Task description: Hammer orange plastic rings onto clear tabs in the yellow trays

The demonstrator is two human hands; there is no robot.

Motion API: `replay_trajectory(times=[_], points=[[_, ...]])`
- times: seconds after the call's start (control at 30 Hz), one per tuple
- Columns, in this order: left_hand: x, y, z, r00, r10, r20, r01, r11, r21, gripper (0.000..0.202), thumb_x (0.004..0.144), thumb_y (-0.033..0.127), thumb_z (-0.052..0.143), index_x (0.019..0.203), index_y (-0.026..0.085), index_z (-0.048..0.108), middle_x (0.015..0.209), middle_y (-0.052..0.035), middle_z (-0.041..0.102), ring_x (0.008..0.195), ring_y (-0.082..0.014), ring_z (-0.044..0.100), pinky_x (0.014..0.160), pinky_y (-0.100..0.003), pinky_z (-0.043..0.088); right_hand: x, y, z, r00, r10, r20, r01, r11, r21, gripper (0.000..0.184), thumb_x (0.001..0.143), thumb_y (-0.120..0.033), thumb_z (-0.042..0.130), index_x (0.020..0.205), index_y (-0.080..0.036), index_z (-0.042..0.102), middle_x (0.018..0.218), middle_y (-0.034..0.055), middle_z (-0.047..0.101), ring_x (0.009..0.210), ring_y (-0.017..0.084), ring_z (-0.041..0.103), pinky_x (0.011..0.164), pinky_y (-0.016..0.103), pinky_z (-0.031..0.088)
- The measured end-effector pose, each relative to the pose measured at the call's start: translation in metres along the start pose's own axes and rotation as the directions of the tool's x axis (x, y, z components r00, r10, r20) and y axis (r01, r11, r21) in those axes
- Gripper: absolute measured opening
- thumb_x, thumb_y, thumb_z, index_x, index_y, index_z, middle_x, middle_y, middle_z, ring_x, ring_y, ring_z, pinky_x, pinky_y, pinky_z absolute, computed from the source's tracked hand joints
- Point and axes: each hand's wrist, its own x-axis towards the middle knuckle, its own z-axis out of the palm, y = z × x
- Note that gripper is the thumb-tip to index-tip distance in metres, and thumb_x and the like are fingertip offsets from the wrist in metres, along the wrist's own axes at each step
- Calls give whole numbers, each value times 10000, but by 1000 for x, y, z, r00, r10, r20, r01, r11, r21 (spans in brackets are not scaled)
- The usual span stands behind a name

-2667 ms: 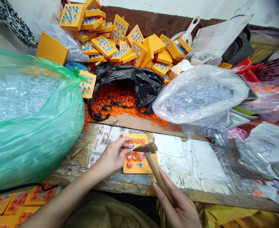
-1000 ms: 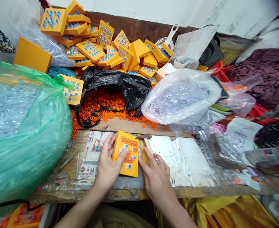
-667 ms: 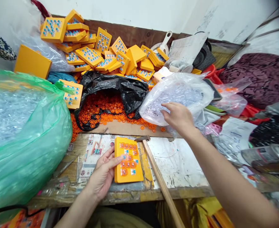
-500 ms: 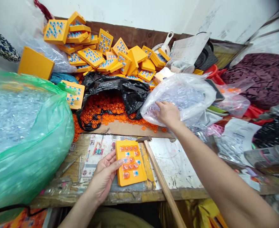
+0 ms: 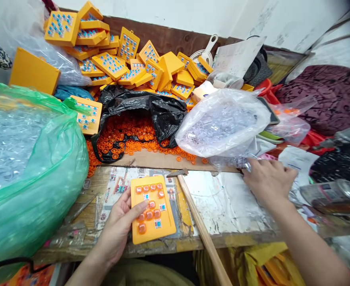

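My left hand (image 5: 119,220) grips the left edge of a yellow plastic keypad panel (image 5: 167,222), thumb on its face. Several translucent orange caps (image 5: 142,228) sit on the panel, and a few blue-and-clear switches (image 5: 157,224) show uncapped. At the right, my right hand (image 5: 268,180) reaches down by clear plastic pieces (image 5: 242,163), fingers curled and their tips hidden. Left of it stands a white plastic bag (image 5: 192,145) of clear pieces. Beside the panel lies a hammer (image 5: 197,214) with a wooden handle.
A black bag (image 5: 169,119) spills orange rings (image 5: 133,147) onto cardboard. Yellow panels (image 5: 112,65) are heaped behind it. A big green bag (image 5: 70,159) of clear pieces fills the left. A metal can (image 5: 331,194) lies at the right beside papers and plastic wrap.
My right hand has left the white bag and moved right and toward me, to the clear pieces beside it. My left hand has brought the panel slightly left and nearer.
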Motion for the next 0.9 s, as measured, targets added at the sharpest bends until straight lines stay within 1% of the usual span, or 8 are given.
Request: replay_trajectory(times=[0.13, 0.23, 0.43, 0.57, 0.7, 0.77, 0.83, 0.9], points=[[-8, 2, 8, 996, -87, 30, 90, 990, -109, 672, 745, 122, 727, 1343, 194, 429, 1150, -144, 690, 940, -282, 706, 794, -389, 594, 2, 18, 35, 992, 48, 119, -40, 997, -70, 243, 899, -329, 603, 1072, -158, 612, 1073, 60, 637, 958, 210, 618, 830, 436, 503], [-12, -3, 13, 990, -136, 40, 140, 977, -161, 688, 765, 117, 697, 1377, 211, 397, 1133, -140, 695, 930, -283, 709, 777, -384, 595, 7, 21, 45, 989, 2, 145, 0, 1000, -11, 176, 919, -321, 578, 1046, -213, 632, 1115, 61, 635, 971, 194, 616, 833, 391, 509], [-15, -7, 14, 984, -161, 76, 173, 968, -184, 735, 771, 119, 684, 1412, 239, 345, 1167, -138, 679, 971, -297, 695, 840, -423, 571, 0, 25, 34, 991, -19, 133, -8, 981, 194, 142, 929, -335, 556, 899, -221, 636, 917, 24, 643, 767, 134, 611, 686, 290, 506], [-14, -8, 17, 982, -155, 106, 172, 969, -180, 715, 779, 120, 678, 1406, 251, 359, 1210, -128, 660, 1007, -293, 682, 882, -432, 550, -9, 3, 17, 992, -45, 119, -4, 922, 387, 177, 896, -236, 522, 912, -185, 691, 774, 79, 605, 724, 220, 610, 648, 382, 490], [-12, -11, 18, 987, -139, 84, 153, 968, -197, 648, 806, 143, 660, 1390, 240, 397, 1222, -121, 656, 1040, -283, 668, 927, -435, 525, -40, -46, -14, 980, -153, 125, 26, 728, 685, 344, 890, -319, 468, 1059, -116, 689, 705, 87, 626, 580, 221, 631, 505, 359, 528], [-11, -14, 17, 990, -126, 61, 136, 968, -210, 613, 834, 189, 654, 1389, 251, 403, 1237, -105, 651, 1071, -265, 656, 955, -414, 510, -62, -75, -36, 970, -222, 95, 54, 585, 809, 390, 915, -363, 458, 1191, -135, 615, 811, 72, 682, 618, 176, 666, 562, 306, 570], [-10, -16, 16, 995, -99, 31, 104, 970, -219, 587, 857, 248, 648, 1391, 251, 406, 1258, -95, 642, 1112, -246, 635, 990, -375, 487, -80, -101, -60, 967, -251, 29, 87, 438, 895, 291, 922, -354, 490, 1114, -186, 630, 845, 46, 708, 720, 158, 692, 664, 272, 584], [-9, -18, 17, 998, -68, 3, 67, 974, -218, 570, 875, 310, 630, 1394, 226, 408, 1276, -106, 630, 1148, -242, 613, 1018, -348, 463, -92, -122, -79, 957, -278, -79, 141, 214, 967, 131, 908, -237, 547, 933, -215, 674, 838, 34, 721, 766, 153, 693, 690, 256, 577]])
